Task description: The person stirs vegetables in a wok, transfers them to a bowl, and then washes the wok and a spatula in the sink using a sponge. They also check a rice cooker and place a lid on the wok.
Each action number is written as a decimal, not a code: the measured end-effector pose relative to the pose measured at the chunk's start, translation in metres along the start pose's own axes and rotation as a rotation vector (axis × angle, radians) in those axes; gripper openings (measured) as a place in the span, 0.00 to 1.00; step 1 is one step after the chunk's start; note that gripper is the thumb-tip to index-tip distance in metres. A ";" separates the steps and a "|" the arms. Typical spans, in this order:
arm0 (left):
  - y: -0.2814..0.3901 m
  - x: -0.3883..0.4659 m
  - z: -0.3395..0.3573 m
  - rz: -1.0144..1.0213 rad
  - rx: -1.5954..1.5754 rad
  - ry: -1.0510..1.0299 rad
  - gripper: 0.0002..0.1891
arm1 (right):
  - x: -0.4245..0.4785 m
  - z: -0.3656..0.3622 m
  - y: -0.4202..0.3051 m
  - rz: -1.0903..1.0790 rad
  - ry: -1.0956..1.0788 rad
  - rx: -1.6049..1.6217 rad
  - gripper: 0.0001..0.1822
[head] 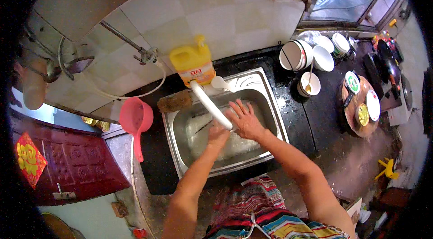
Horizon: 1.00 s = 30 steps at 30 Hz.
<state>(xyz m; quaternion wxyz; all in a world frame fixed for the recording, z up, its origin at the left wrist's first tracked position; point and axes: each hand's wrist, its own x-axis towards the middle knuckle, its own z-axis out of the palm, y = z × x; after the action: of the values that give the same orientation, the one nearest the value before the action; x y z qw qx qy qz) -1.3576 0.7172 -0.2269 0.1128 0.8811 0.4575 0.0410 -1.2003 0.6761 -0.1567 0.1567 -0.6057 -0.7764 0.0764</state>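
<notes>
My left hand (pixel 218 133) is over the stainless steel sink (pixel 181 157), blurred and partly hidden by the end of the white faucet spout (pixel 211 107). My right hand (pixel 246 121) is just right of the spout's end, with fingers spread and nothing visible held. Liquid lies in the basin, and a thin dark object (pixel 204 126) shows in it, left of my left hand. A white scoop-like item (pixel 220 83) rests at the sink's back rim, beside a yellow detergent jug (pixel 194 61). A brown sponge-like block (pixel 174 101) sits at the back left corner.
Left of the sink is a pink dipper (pixel 136 117). To the right stand stacked bowls (pixel 295 55) and a cup (pixel 309 84) with a spoon. Farther right, a round wooden board (pixel 351 120) carries small dishes. A white hose (pixel 132 164) hangs at the counter's left end.
</notes>
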 end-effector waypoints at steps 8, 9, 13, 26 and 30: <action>-0.014 0.007 -0.035 0.234 0.054 0.028 0.25 | 0.025 -0.030 0.009 0.091 -0.057 -0.191 0.48; -0.022 0.006 -0.028 0.352 0.093 0.089 0.24 | 0.021 -0.011 0.025 0.034 0.069 -0.133 0.46; -0.025 -0.013 -0.020 0.520 0.374 0.017 0.22 | 0.009 0.004 0.008 0.179 -0.122 -0.108 0.54; 0.051 -0.035 -0.034 -0.139 -0.162 -0.230 0.22 | -0.101 -0.038 0.042 0.588 -0.310 0.250 0.26; 0.098 -0.021 -0.018 -0.308 -0.606 -0.278 0.23 | -0.148 -0.055 0.059 0.586 -0.291 0.697 0.30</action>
<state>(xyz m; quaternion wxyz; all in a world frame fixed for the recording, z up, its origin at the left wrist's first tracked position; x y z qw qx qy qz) -1.2949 0.6484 -0.1861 0.4346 0.7255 0.5323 0.0373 -1.0953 0.5442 -0.1461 0.2119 -0.6935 -0.5148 0.4573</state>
